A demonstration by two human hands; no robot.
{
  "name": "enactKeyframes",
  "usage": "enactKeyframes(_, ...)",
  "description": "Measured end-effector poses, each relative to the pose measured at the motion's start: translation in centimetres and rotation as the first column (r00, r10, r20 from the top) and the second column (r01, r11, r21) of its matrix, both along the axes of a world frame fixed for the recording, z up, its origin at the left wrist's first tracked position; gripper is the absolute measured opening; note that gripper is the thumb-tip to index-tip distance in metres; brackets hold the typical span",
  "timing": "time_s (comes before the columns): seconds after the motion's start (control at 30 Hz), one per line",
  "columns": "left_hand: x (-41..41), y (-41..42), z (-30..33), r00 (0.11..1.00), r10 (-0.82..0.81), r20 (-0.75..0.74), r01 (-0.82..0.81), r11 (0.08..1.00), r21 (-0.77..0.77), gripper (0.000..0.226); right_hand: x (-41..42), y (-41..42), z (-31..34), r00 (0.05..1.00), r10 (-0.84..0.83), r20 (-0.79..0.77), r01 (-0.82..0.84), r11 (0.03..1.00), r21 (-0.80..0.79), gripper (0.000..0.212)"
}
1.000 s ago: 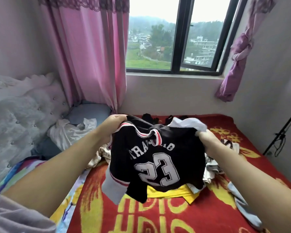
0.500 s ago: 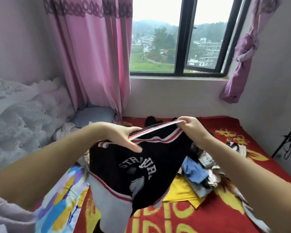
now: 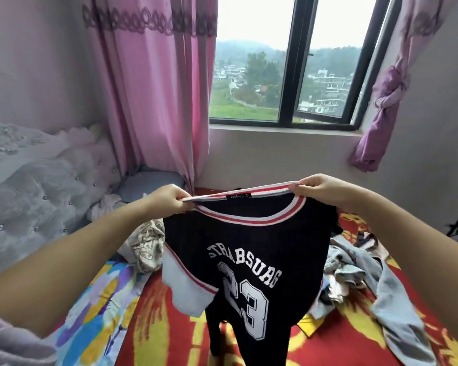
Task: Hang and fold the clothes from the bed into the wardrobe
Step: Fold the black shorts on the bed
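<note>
Single head-worn wide-angle view, looking forward and slightly down across bed (image 3: 169,336) toward far window (image 3: 288,83). Forearms enter from near left and right corners; hands close to lens, mid-frame. Strong wide-angle bending at edges. No second view, no overlap.
</note>
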State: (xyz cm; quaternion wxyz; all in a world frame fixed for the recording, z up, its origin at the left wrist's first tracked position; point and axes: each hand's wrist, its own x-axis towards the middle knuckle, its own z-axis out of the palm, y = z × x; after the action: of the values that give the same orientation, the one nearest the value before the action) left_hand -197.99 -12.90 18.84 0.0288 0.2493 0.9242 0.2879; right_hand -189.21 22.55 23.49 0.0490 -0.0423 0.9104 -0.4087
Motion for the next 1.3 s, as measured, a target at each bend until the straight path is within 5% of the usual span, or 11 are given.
enactKeyframes(0.1,-0.2,-0.4,0.3,0.999,-0.005,-0.037,0.008,0.998,0.067,0.047,0.1,0.5,-0.8,0.995,-0.034,-0.091,0.036,0.999,0.019,0.053)
enactKeyframes(0.2,0.4,-0.1,0.6,1.0,0.005,0.03,-0.014,0.945,0.327,0.033,0.7,0.6,-0.7,0.988,-0.069,-0.137,0.043,0.982,-0.185,0.06)
enactKeyframes(0.3,0.8,-0.6,1.2,0.984,-0.083,0.16,-0.014,0.852,0.523,0.05,1.7,1.8,0.6,0.999,0.04,0.01,-0.034,0.942,-0.334,0.059)
enactKeyframes(0.47,0.5,-1.5,2.2,0.917,-0.175,0.358,-0.025,0.871,0.491,0.085,3.2,3.8,2.2,0.912,0.212,0.352,-0.151,0.969,-0.194,0.028)
enactKeyframes(0.6,1.5,-0.4,3.6,0.869,-0.126,0.479,-0.075,0.923,0.378,0.068,2.2,2.4,0.3,0.996,-0.066,0.059,0.072,0.99,-0.124,0.028)
enactKeyframes(0.73,1.8,2.2,3.4,0.831,-0.028,0.556,-0.286,0.836,0.469,0.071,0.1,-0.7,-2.3,0.904,-0.21,-0.372,0.242,0.969,0.041,0.026)
enactKeyframes(0.87,3.8,7.1,3.3,0.811,-0.008,0.585,-0.403,0.717,0.569,0.047,-0.6,-5.9,-2.4,0.912,-0.261,-0.316,0.268,0.963,-0.022,0.045)
enactKeyframes(1.0,5.2,10.7,3.4,0.782,-0.084,0.618,-0.43,0.646,0.631,0.025,-0.3,-11.5,-2.2,0.957,-0.046,-0.287,0.036,0.998,-0.042,0.047)
enactKeyframes(1.13,5.8,10.8,4.4,0.736,-0.192,0.649,-0.43,0.609,0.667,0.033,0.4,-11.7,-2.1,0.986,0.057,-0.154,-0.059,0.998,-0.005,0.048)
enactKeyframes(1.23,6.0,9.6,4.4,0.865,-0.155,0.477,-0.209,0.752,0.625,0.031,0.8,-10.2,-1.8,0.981,0.128,-0.145,-0.108,0.985,0.137,0.04)
enactKeyframes(1.3,5.3,8.4,4.2,0.999,-0.038,-0.038,0.049,0.921,0.387,0.025,0.9,-9.5,-1.7,0.977,0.134,-0.163,-0.112,0.984,0.136,0.041)
